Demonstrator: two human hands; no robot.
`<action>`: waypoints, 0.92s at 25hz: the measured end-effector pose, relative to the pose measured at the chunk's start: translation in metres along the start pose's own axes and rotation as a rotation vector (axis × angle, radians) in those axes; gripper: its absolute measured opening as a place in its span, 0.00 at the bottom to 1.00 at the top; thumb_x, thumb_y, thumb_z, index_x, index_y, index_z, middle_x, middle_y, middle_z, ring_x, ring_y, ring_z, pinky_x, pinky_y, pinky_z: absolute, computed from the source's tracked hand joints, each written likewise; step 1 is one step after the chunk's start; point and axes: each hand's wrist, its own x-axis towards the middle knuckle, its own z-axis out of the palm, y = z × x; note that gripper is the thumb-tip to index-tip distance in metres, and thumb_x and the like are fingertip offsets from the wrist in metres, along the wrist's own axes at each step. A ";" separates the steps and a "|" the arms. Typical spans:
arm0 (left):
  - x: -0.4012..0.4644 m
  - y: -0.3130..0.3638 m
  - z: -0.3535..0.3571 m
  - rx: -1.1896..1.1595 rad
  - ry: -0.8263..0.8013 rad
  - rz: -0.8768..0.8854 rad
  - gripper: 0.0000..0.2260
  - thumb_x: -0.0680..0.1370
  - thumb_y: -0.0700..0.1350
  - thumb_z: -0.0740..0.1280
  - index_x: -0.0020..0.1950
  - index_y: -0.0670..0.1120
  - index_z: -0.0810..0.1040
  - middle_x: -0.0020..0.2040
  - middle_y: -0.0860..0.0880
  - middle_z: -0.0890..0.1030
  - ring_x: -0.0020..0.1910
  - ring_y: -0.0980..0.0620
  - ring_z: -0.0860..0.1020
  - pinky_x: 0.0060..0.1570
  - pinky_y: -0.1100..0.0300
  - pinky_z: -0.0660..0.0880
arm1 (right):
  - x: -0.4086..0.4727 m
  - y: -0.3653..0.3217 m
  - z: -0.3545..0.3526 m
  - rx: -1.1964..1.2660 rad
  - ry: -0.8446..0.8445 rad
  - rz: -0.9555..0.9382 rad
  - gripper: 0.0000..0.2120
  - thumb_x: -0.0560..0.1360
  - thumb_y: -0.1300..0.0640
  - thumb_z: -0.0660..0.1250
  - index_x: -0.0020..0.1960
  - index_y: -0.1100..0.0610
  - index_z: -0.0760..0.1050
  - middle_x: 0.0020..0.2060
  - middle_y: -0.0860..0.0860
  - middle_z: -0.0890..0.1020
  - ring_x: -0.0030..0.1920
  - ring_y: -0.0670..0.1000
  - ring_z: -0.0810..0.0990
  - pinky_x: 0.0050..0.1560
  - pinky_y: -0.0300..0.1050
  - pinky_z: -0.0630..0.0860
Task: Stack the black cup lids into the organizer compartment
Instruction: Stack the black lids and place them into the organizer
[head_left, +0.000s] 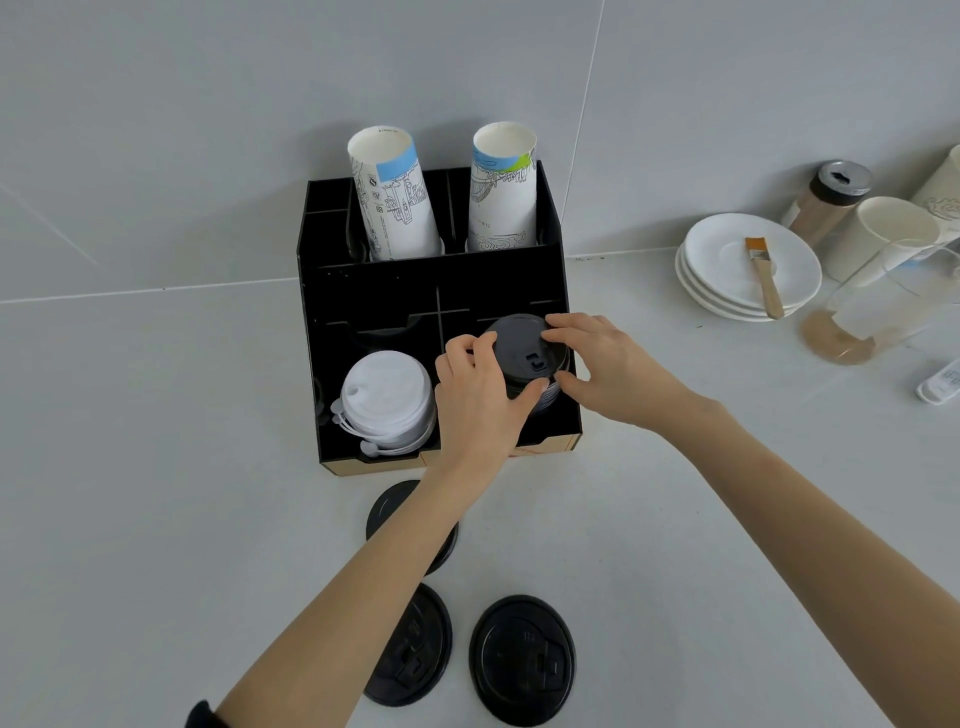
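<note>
A black organizer (374, 291) stands against the wall. In its front right compartment sits a stack of black lids, and the top black lid (522, 345) is gripped by both hands: my left hand (480, 395) holds its left and near edge, my right hand (608, 364) its right edge. Three more black lids lie on the counter in front: one (387, 506) partly under my left forearm, one (415, 649) also partly covered, one (522, 660) in full view.
White lids (387, 397) fill the front left compartment. Two paper cup stacks (397, 197) (504, 187) stand in the back. To the right are stacked white saucers (727, 265) with a brush (763, 275), a shaker jar (826, 200), a white cup (878, 234) and a clear pitcher (878, 306).
</note>
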 end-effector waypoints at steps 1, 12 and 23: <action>-0.001 0.000 0.001 0.013 0.000 0.008 0.29 0.71 0.51 0.69 0.66 0.40 0.63 0.63 0.38 0.67 0.62 0.40 0.65 0.58 0.50 0.68 | -0.001 0.001 0.001 -0.005 0.006 0.002 0.22 0.74 0.63 0.62 0.66 0.60 0.64 0.70 0.55 0.65 0.69 0.55 0.62 0.68 0.46 0.61; -0.006 -0.008 -0.007 0.047 -0.079 0.064 0.31 0.72 0.50 0.68 0.69 0.42 0.58 0.68 0.40 0.62 0.65 0.42 0.63 0.62 0.50 0.66 | -0.020 -0.011 0.014 0.059 0.171 0.040 0.21 0.74 0.64 0.61 0.66 0.59 0.64 0.69 0.55 0.67 0.68 0.56 0.64 0.67 0.51 0.66; -0.080 -0.047 -0.033 -0.080 -0.268 0.158 0.24 0.74 0.45 0.65 0.68 0.46 0.62 0.68 0.45 0.65 0.67 0.49 0.64 0.65 0.58 0.62 | -0.084 -0.030 0.034 0.196 0.206 0.068 0.21 0.74 0.61 0.61 0.66 0.54 0.63 0.66 0.50 0.70 0.64 0.53 0.68 0.59 0.39 0.64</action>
